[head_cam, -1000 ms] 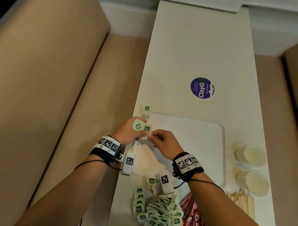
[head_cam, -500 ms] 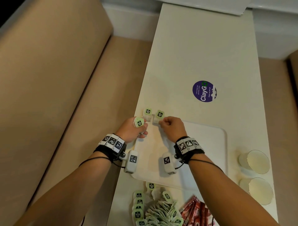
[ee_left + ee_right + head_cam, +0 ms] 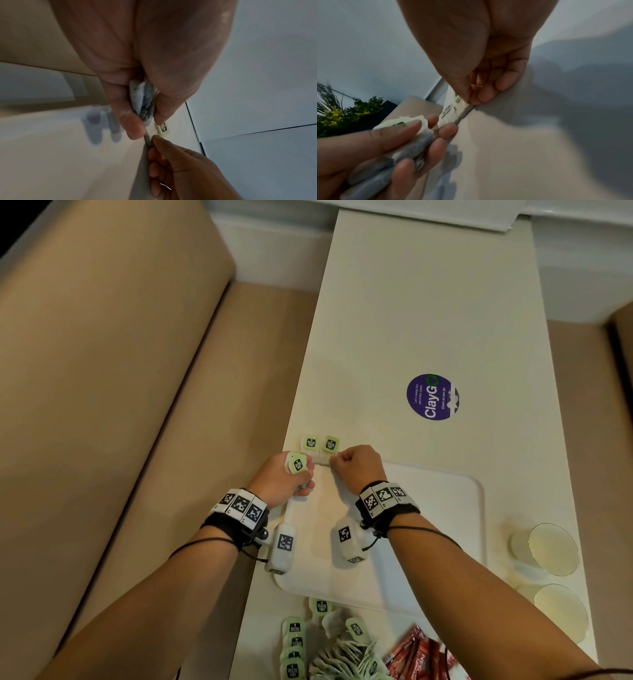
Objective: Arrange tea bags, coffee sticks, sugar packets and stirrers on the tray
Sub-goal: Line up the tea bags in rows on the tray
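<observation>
The left hand [image 3: 286, 477] grips a bunch of tea bags [image 3: 296, 463] at the far left corner of the tray [image 3: 442, 529]; the right hand [image 3: 356, 465] pinches one tea bag [image 3: 323, 460] on the tray's far rim, its tag [image 3: 330, 444] on the table [image 3: 428, 320].

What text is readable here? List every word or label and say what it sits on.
"ClayGo" on the round purple sticker on the table.
"Clean as you go" on the same sticker, small.
"Let's keep our pantries clean": same sticker, barely legible.
Green tea bag tags: dark logo, too small.
Red coffee sticks: white lettering, cut off.
</observation>
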Motion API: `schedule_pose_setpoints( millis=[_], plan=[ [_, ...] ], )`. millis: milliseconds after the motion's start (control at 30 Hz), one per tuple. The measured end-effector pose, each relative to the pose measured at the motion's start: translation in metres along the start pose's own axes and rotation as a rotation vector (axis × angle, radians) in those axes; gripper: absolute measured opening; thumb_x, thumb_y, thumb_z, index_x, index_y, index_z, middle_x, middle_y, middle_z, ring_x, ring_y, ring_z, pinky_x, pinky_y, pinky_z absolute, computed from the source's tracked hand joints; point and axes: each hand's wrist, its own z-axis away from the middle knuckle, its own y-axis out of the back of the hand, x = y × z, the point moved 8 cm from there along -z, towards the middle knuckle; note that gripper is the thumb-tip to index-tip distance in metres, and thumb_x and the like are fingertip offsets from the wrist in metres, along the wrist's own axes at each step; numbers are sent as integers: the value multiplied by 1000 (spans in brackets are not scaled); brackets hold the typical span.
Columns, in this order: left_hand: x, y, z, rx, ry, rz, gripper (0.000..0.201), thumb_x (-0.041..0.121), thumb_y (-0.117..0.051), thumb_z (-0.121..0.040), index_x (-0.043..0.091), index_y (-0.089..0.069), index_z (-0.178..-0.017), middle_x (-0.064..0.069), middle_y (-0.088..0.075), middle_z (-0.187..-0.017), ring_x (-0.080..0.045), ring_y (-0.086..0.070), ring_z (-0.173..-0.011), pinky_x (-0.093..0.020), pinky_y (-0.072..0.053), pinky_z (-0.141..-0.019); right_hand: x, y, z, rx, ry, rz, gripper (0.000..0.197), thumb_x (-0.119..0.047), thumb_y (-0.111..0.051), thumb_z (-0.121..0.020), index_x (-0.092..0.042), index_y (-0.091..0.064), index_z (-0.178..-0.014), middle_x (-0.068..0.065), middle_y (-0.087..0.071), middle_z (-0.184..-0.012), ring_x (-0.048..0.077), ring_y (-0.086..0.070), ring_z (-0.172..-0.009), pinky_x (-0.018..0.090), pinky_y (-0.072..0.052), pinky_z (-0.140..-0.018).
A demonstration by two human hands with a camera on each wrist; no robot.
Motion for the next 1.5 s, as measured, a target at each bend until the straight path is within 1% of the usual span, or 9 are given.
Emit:
schedule_pose_setpoints(
  millis=[233, 467, 533, 633, 733, 867, 1167, 1300, 1500],
  plan=[
    [-4, -1, 1, -56, -25, 37, 37, -13, -68, -85, 16, -64, -108, -9, -68, -103, -24, -66, -93, -41, -58, -89, 0, 4, 6, 53, -43, -26, 39, -31, -66, -89, -18, -54, -54, -2, -55, -55, 19, -50, -54, 25, -37, -51],
    [-3, -5, 12, -189, -23, 52, 46, -13, -65, -89, 8, -53, -128, -18, -70, -108, -26, -74, -90, -28, -60, -71, 2, -10, 36, -63, 59, -224, 16, -35, -63, -96, -28, -71, -84, -9, -67, -72, 13, -63, -71, 34, -55, -75],
    [-1, -8, 15, -214, -18, 24, 47, -13, -66, -88, 7, -52, -129, -21, -71, -110, -28, -74, -89, -28, -60, -70, -1, -14, 48, -104, 93, -262, 21, -32, -59, -99, -32, -71, -82, -9, -69, -73, 12, -63, -68, 37, -57, -76],
    [1, -12, 19, -234, -28, -26, 44, -9, -68, -88, 10, -52, -124, -23, -71, -110, -28, -74, -87, -28, -61, -68, 0, -12, 60, -108, 73, -326, 26, -21, -52, -99, -14, -73, -85, 2, -69, -74, 16, -60, -61, 41, -56, -65],
    [1, -13, 20, -210, -45, -58, 41, -4, -71, -87, 10, -53, -122, -19, -73, -107, -30, -74, -88, -31, -62, -68, 3, -12, 68, -115, 79, -360, 20, -18, -55, -93, -8, -72, -87, 16, -69, -78, 17, -58, -61, 40, -54, -63],
    [3, -13, 21, -170, -57, -82, 36, -3, -72, -87, 8, -57, -118, -18, -73, -104, -28, -73, -85, -32, -63, -70, 7, -14, 68, -105, 125, -295, 8, -26, -66, -88, -24, -73, -87, -4, -69, -72, 15, -65, -70, 38, -58, -74],
    [9, 4, 9, 7, -58, -158, 21, 4, -68, -91, 13, -63, -110, -13, -71, -92, -22, -70, -77, -25, -56, -60, 14, 13, 48, 23, 100, -228, 16, -24, -64, -94, -23, -70, -79, -8, -64, -65, 25, -70, -75, 34, -55, -71],
    [17, 18, -4, 126, -112, -361, 19, 8, -72, -87, 16, -66, -103, -2, -69, -84, -14, -63, -66, -23, -48, -55, 23, 28, 35, 89, 25, -219, 28, -24, -62, -93, -27, -62, -65, -10, -61, -60, 23, -68, -70, 34, -55, -71],
    [34, 11, -20, 116, -273, -712, 20, 6, -72, -82, 19, -68, -97, 3, -69, -86, -12, -56, -67, -20, -46, -62, 26, 26, 21, 92, -27, -158, 23, -22, -59, -93, -23, -69, -72, -1, -74, -80, 11, -60, -67, 20, -42, -66]
  ],
)
